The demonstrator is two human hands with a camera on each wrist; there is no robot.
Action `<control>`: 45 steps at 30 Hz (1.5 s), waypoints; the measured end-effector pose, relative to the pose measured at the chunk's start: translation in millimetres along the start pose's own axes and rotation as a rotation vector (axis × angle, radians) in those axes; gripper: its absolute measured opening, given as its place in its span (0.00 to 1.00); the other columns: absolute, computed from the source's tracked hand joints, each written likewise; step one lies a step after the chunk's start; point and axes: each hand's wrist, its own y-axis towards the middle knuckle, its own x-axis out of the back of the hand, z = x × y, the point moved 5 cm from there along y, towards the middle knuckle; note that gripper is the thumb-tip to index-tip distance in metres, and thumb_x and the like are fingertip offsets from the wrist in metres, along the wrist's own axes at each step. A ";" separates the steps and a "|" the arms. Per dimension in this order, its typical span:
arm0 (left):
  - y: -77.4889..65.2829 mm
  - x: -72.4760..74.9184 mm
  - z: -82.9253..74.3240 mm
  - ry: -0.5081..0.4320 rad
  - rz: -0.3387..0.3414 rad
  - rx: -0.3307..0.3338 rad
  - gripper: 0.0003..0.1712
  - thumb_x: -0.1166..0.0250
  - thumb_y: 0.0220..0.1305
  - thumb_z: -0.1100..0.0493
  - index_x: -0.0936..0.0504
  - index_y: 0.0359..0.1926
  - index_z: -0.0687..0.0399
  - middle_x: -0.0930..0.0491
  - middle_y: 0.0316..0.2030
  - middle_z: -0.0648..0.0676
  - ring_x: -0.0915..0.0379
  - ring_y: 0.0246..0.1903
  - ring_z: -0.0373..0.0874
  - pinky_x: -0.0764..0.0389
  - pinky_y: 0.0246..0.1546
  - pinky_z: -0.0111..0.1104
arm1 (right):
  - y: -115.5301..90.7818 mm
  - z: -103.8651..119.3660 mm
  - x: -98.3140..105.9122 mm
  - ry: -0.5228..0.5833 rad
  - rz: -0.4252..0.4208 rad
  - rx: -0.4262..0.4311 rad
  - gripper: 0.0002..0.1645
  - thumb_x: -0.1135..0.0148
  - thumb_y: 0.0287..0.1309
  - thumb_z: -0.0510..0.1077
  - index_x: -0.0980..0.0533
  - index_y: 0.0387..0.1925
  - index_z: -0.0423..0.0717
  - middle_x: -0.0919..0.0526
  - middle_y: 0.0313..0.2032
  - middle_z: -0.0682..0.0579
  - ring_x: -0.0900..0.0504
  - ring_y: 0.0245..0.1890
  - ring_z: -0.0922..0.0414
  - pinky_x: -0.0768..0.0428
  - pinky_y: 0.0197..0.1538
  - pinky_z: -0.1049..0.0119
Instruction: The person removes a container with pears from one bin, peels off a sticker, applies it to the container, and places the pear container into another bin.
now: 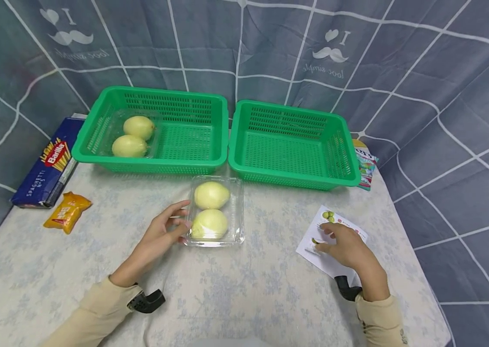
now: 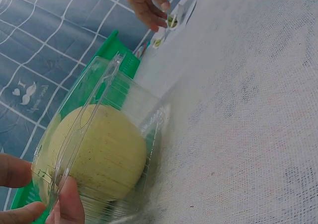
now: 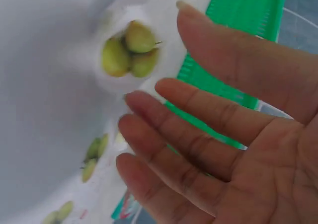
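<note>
A clear plastic clamshell box (image 1: 236,212) with two pale yellow, melon-like fruits (image 1: 211,224) sits on the table in front of the baskets. My left hand (image 1: 159,236) is at its left side; in the left wrist view, thumb and fingers (image 2: 69,201) pinch the box's rim. Over at the right, my right hand (image 1: 346,245) is above a white sheet of fruit stickers (image 1: 313,226), its fingers extended and apart. The right wrist view shows the palm side, with a round pear-picture sticker (image 3: 130,50) beyond the fingertips and nothing gripped.
Two green baskets (image 1: 153,167) stand side by side at the back; the left one holds another clear box with two fruits (image 1: 129,145). The right basket (image 1: 292,178) has a colourful packet (image 1: 366,168) beside it. A blue spaghetti box (image 1: 49,166) and orange snack packet (image 1: 68,212) lie at left.
</note>
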 end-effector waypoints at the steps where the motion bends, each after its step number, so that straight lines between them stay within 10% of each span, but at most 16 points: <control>1: -0.3 0.1 0.3 0.001 0.000 0.002 0.34 0.43 0.74 0.61 0.43 0.77 0.54 0.37 0.66 0.65 0.31 0.47 0.40 0.15 0.38 0.35 | 0.7 -2.6 -0.5 0.002 -0.002 0.008 0.29 0.31 0.60 0.45 0.24 0.59 0.34 0.18 0.52 0.35 0.20 0.53 0.38 0.21 0.52 0.45; 13: 0.4 0.0 -0.2 -0.005 0.008 -0.002 0.34 0.44 0.74 0.61 0.43 0.77 0.54 0.37 0.65 0.65 0.31 0.46 0.40 0.15 0.39 0.36 | 9.6 -12.6 -6.3 0.039 -0.020 0.063 0.07 0.28 0.56 0.41 0.18 0.36 0.43 0.16 0.37 0.46 0.19 0.40 0.51 0.23 0.41 0.59; 26: -3.9 -8.9 -2.4 -0.058 -0.004 -0.019 0.37 0.39 0.71 0.63 0.44 0.77 0.58 0.37 0.63 0.68 0.27 0.43 0.32 0.15 0.36 0.30 | 7.6 5.5 2.9 0.049 -0.183 0.215 0.04 0.34 0.64 0.41 0.18 0.33 0.46 0.16 0.32 0.53 0.21 0.34 0.58 0.24 0.36 0.65; 31: -4.2 -10.0 -6.1 0.022 -0.002 -0.050 0.39 0.38 0.70 0.63 0.45 0.77 0.57 0.36 0.63 0.68 0.24 0.49 0.45 0.14 0.39 0.34 | 14.7 36.1 5.2 0.161 -0.239 0.246 0.04 0.33 0.65 0.43 0.17 0.35 0.46 0.17 0.29 0.53 0.23 0.31 0.60 0.25 0.33 0.70; 36: -2.9 -2.0 -16.8 0.252 -0.137 -0.164 0.39 0.37 0.68 0.65 0.43 0.77 0.56 0.34 0.65 0.67 0.30 0.62 0.61 0.19 0.53 0.49 | 30.5 89.5 5.2 0.230 -0.248 0.322 0.06 0.31 0.62 0.44 0.16 0.35 0.45 0.16 0.28 0.52 0.22 0.29 0.61 0.24 0.33 0.68; 41: -1.3 -7.3 -32.9 0.283 -0.246 -0.354 0.35 0.35 0.66 0.68 0.34 0.72 0.58 0.23 0.52 0.62 0.24 0.52 0.51 0.19 0.54 0.38 | 40.9 141.7 1.3 0.214 -0.250 0.396 0.06 0.31 0.61 0.44 0.17 0.33 0.45 0.18 0.25 0.53 0.26 0.25 0.62 0.27 0.31 0.69; 45: 1.4 -25.0 -47.5 0.268 -0.176 -0.407 0.29 0.34 0.67 0.62 0.29 0.68 0.57 0.20 0.34 0.54 0.24 0.35 0.38 0.20 0.41 0.25 | 43.1 170.5 -8.9 0.156 -0.244 0.460 0.05 0.31 0.61 0.43 0.17 0.33 0.46 0.18 0.24 0.54 0.28 0.22 0.63 0.29 0.28 0.72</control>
